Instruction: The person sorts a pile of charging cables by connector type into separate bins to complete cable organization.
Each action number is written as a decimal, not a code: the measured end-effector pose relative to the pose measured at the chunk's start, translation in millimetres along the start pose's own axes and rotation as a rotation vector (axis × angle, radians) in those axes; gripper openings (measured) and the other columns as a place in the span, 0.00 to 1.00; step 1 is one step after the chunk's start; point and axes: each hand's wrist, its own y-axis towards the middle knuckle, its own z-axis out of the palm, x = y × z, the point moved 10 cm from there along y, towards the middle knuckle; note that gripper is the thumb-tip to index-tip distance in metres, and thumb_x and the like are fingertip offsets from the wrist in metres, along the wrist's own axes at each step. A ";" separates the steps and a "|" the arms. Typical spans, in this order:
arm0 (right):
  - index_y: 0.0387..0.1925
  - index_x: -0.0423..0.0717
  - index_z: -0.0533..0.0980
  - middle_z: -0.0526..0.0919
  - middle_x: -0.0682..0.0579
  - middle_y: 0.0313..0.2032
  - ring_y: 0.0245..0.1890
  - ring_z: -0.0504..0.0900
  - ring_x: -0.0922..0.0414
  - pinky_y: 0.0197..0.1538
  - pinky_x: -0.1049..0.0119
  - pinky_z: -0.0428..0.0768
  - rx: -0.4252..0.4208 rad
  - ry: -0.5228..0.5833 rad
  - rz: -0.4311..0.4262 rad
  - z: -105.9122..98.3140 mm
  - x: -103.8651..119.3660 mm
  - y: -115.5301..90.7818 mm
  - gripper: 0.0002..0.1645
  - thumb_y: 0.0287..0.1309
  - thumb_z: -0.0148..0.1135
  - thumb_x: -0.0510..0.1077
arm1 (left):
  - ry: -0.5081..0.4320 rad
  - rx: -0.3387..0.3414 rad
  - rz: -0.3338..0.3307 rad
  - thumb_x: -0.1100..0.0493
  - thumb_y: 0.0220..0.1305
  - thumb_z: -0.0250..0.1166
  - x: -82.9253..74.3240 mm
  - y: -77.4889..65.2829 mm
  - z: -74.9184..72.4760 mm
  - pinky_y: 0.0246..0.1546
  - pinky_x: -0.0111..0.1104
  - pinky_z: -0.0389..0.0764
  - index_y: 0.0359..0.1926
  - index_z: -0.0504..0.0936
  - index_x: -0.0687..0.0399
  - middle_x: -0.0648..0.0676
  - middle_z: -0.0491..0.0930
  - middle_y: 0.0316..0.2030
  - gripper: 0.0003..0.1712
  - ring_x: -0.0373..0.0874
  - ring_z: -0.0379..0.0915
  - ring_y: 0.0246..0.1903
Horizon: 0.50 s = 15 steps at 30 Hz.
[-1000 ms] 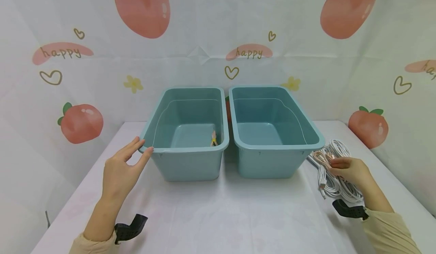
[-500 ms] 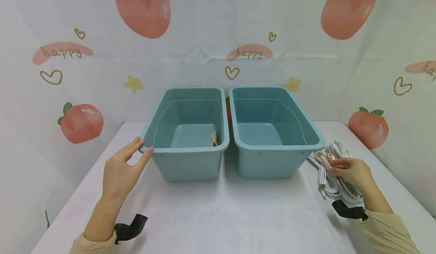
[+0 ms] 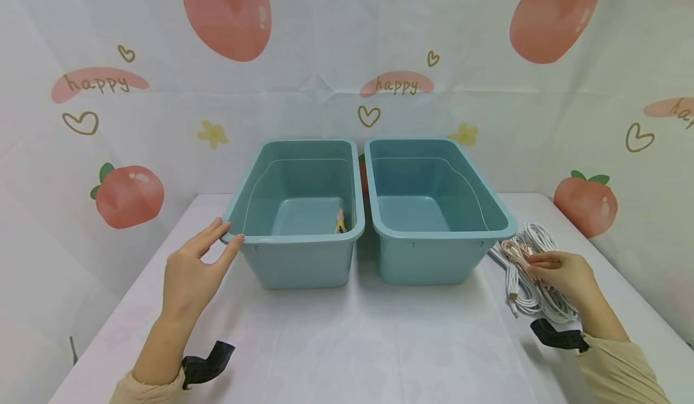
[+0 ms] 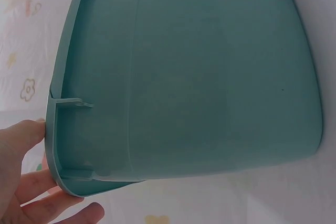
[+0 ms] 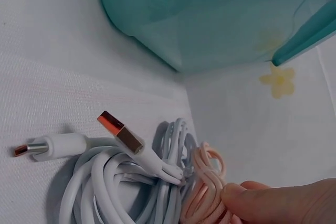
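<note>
My left hand [image 3: 187,277] holds the front left corner of the left blue-green plastic bin [image 3: 303,262]. In the left wrist view, thumb and fingers [image 4: 44,203] lie around the corner of the bin's rim [image 4: 51,140]. At the right, my right hand [image 3: 564,276] pinches a coiled pink cable [image 3: 512,250] lying against coiled white cables [image 3: 542,298]. The right wrist view shows the thumb [image 5: 252,200] on the pink coil [image 5: 203,187]. Beside it, a white cable's USB plug [image 5: 126,137] with an orange tip points up, and a smaller plug [image 5: 31,149] lies left.
A second bin [image 3: 434,259] stands to the right of the first, with a narrow gap between them. Inside the left bin, a small cable bundle with a yellow tie [image 3: 340,222] leans near the right wall. A printed cloth [image 3: 320,43] hangs behind the white table [image 3: 379,344].
Almost nothing differs. The pink coil and the right fingertips have shifted very slightly; the left hand and both bins stay in place.
</note>
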 end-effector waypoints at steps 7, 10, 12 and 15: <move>0.50 0.28 0.73 0.85 0.38 0.38 0.26 0.75 0.73 0.29 0.71 0.78 -0.014 0.041 -0.037 -3.8 7.9 -4.7 0.30 0.55 0.64 0.49 | 0.004 -0.005 0.002 0.49 0.59 0.65 -0.2 0.3 0.0 0.55 0.52 0.73 0.55 0.78 0.56 0.57 0.75 0.58 0.26 0.57 0.71 0.59; 0.51 0.29 0.73 0.86 0.40 0.38 0.27 0.74 0.73 0.29 0.71 0.79 -0.014 0.052 -0.028 -5.7 8.6 -5.0 0.30 0.56 0.64 0.50 | 0.005 -0.003 0.000 0.49 0.59 0.65 0.0 0.4 0.3 0.55 0.52 0.73 0.55 0.78 0.56 0.57 0.75 0.59 0.26 0.57 0.70 0.60; 0.51 0.30 0.73 0.86 0.42 0.38 0.28 0.73 0.73 0.30 0.72 0.78 -0.011 0.050 -0.016 -6.8 8.0 -4.7 0.32 0.56 0.63 0.53 | 0.006 -0.002 -0.001 0.48 0.59 0.65 0.0 0.5 0.5 0.55 0.52 0.73 0.56 0.78 0.56 0.57 0.74 0.59 0.26 0.57 0.70 0.60; 0.51 0.31 0.73 0.86 0.44 0.37 0.28 0.73 0.74 0.30 0.72 0.78 -0.017 0.051 -0.024 -9.1 9.9 -4.6 0.33 0.55 0.63 0.54 | 0.006 -0.003 -0.003 0.48 0.58 0.65 0.2 0.6 0.4 0.55 0.52 0.73 0.56 0.78 0.56 0.57 0.75 0.59 0.26 0.56 0.70 0.60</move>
